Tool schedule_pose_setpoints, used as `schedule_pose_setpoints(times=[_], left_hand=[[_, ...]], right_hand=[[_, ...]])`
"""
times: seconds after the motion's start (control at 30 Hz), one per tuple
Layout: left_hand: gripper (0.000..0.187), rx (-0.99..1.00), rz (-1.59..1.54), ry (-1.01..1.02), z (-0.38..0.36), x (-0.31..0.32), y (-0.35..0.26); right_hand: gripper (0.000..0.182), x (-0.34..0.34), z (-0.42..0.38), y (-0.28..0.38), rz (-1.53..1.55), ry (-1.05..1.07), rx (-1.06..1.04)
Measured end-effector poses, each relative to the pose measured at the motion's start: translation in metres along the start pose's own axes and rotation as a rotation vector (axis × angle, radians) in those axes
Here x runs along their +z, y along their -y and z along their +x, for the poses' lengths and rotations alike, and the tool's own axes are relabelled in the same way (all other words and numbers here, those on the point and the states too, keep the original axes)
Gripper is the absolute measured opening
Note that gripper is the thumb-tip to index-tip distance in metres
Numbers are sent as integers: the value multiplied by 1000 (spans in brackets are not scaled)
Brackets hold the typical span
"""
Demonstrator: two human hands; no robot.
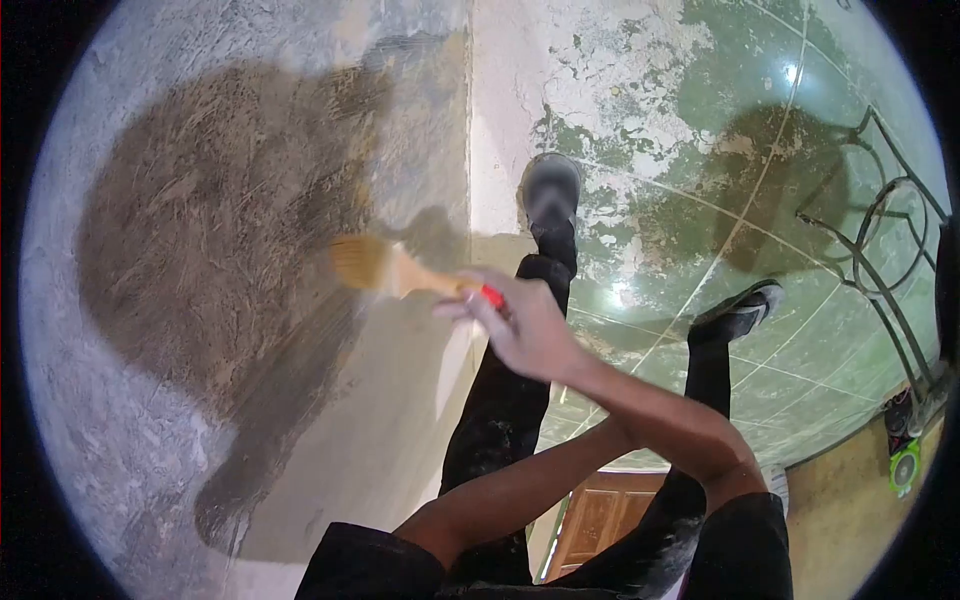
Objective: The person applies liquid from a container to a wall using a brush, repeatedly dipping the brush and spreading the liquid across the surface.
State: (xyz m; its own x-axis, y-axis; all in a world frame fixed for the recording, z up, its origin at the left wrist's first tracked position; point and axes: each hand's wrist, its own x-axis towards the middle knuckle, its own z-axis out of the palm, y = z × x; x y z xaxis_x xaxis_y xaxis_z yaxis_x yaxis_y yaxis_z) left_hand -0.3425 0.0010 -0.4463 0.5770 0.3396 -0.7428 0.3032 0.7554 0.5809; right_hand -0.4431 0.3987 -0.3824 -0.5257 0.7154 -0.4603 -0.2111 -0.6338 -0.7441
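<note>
My right hand [520, 320] is closed around the handle of a paintbrush [365, 263], gripping it near its red end. The bristles point left, over a rough grey plastered wall [110, 100], and the brush is slightly blurred. My left forearm [520, 490] crosses in from the lower left and passes behind my right forearm, which hides my left hand.
Large dark shadows fall on the wall and floor. My shoes stand on a green tiled floor [690, 200] stained with white patches. A metal frame [880, 240] stands at right, near a bright green round object [904, 468]. A brown wooden door [600, 515] shows behind my legs.
</note>
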Motion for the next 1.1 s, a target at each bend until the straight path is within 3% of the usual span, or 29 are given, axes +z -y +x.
schedule_pose_setpoints(times=[0.03, 0.07, 0.13, 0.17, 0.2, 0.3, 0.37, 0.4, 0.43, 0.5, 0.6, 0.67, 0.73, 0.77, 0.8, 0.87, 0.9, 0.93, 1.0, 1.03, 1.1], left_hand=[[45, 160, 378, -177, 5, -18, -32], [45, 159, 384, -175, -15, -40, -82], [42, -252, 534, 349, 1, -132, -198], [39, -279, 550, 361, 2, -146, -223], [39, -284, 549, 359, 1, -145, -218], [37, -262, 482, 273, -3, -143, -208], [37, -199, 448, 224, -9, -136, -207], [37, -200, 446, 223, -8, -126, -188], [36, -187, 346, 211, -14, -117, -174], [36, -156, 148, 183, -34, -100, -141], [36, -102, -148, 142, -75, -117, -94], [35, -71, -342, 112, -53, -105, -63], [35, -37, -529, 73, 18, -18, -35], [35, -22, -626, 49, 18, -8, -20], [35, -26, -628, 37, 51, 18, -79], [36, -243, 381, 260, -3, -141, -212], [39, -260, -45, 124, -6, -124, -184], [39, -262, -41, 122, -4, -126, -186], [42, -255, 474, 276, 2, -130, -189], [42, -253, 476, 280, -1, -118, -171], [35, -58, 429, 19, -12, -93, -138]], right_hand=[[31, -2, 8, -26, -18, -20, 37], [30, -4, 17, -53, -37, -46, 72], [29, -16, 37, -87, -209, -66, 133], [27, -17, 46, -108, -206, -180, 114], [26, -17, 52, -106, -204, -290, 96], [26, -15, 52, -89, -130, -325, 93], [27, 3, 42, -66, -153, -182, -37], [28, 12, 31, -41, -286, -26, 58], [29, 20, 18, -7, -56, 18, 94], [31, 37, -6, 29, 213, 7, -51], [36, 26, -23, 62, 260, 194, -110], [38, 27, -18, 36, 224, 160, -168], [37, 13, -3, 7, 197, 77, -72], [35, 8, 6, -16, 119, 36, -2], [33, 3, 15, -39, 43, -4, 70], [29, -12, 36, -79, -167, -91, 85], [28, -14, 44, -100, -190, -153, 105], [28, -15, 50, -106, -214, -219, 125], [27, -8, 50, -112, -262, -202, 105], [27, -3, 52, -105, -314, -185, 86], [27, 18, 40, -74, -333, -85, 0]])
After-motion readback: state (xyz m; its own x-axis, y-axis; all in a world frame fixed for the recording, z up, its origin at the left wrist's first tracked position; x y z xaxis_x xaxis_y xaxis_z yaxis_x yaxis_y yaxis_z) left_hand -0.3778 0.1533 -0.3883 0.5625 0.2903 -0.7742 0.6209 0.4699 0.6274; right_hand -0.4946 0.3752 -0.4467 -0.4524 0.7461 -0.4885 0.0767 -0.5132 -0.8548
